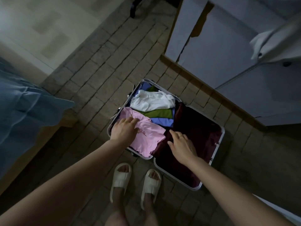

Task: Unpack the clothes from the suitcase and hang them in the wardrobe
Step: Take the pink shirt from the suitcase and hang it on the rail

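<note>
Left hand: your left hand lies flat, fingers relaxed, on the left part of the pink shirt; it holds nothing.
Pink shirt: centre of frame, in the left half of the open suitcase, long axis running upper left to lower right.
Right hand: your right hand hovers spread just right of the shirt's edge, empty.
Nearer: left hand, already touching.

floor: grey-brown tiles lying in dim light; bed: blue cover hanging at left; cabinet: pale doors standing at right
</note>
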